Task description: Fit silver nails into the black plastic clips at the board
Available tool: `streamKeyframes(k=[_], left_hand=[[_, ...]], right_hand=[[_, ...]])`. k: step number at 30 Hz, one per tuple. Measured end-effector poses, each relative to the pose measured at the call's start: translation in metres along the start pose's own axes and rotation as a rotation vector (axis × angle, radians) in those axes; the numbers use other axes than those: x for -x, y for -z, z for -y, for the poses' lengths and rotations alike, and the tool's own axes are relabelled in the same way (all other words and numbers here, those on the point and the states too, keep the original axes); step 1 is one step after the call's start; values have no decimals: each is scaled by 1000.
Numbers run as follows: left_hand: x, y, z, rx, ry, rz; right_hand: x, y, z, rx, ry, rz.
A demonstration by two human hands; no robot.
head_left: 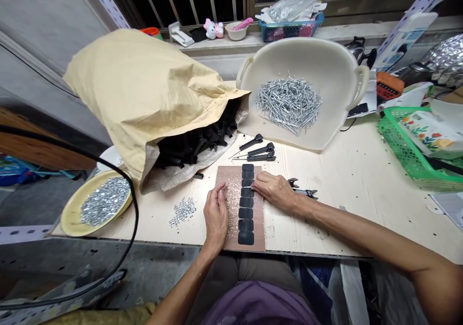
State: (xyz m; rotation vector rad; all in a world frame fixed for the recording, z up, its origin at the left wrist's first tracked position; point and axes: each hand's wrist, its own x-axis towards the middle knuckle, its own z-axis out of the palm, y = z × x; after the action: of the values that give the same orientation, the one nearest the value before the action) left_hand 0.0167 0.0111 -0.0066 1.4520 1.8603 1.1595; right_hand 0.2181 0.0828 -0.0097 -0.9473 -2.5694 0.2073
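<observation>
A brown wooden board (257, 228) lies at the table's front edge with a column of several black rectangular pieces (246, 213) down its middle. My left hand (215, 215) rests on the board's left part, fingertips pinched together over a scatter of tiny silver bits. My right hand (275, 190) lies on the board's right side, its fingers touching the upper black pieces. Whether either hand holds a small part is hidden.
A tan sack (144, 98) spills black parts (195, 144) at the left. A white tub (318, 74) holds silver nails (288, 103). Assembled black pins (258, 151) lie behind the board. A yellow dish (68, 219) of silver nuts, a loose nut pile (183, 210), a green basket (405, 154).
</observation>
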Motion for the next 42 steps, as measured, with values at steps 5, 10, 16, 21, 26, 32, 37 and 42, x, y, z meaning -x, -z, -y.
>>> streamKeyframes(k=[5, 10, 16, 21, 26, 32, 37, 42], left_hand=[[0, -1, 2, 14, -21, -3], [0, -1, 4, 12, 6, 8], [0, -1, 2, 11, 8, 7], [0, -1, 1, 35, -13, -7], [1, 0, 1, 62, -5, -22], [-1, 1, 1, 67, -29, -3], [9, 1, -6, 54, -42, 2], [30, 39, 4, -73, -125, -27]], right_hand=[[15, 4, 29, -104, 136, 76], [-4, 10, 13, -128, -81, 35], [-7, 4, 7, -79, 50, 102], [0, 7, 28, -115, 103, 113], [15, 21, 19, -197, 54, 164], [36, 50, -18, -49, -170, 144], [-15, 41, -34, 134, -166, -26], [-72, 0, -49, 150, -94, 15]])
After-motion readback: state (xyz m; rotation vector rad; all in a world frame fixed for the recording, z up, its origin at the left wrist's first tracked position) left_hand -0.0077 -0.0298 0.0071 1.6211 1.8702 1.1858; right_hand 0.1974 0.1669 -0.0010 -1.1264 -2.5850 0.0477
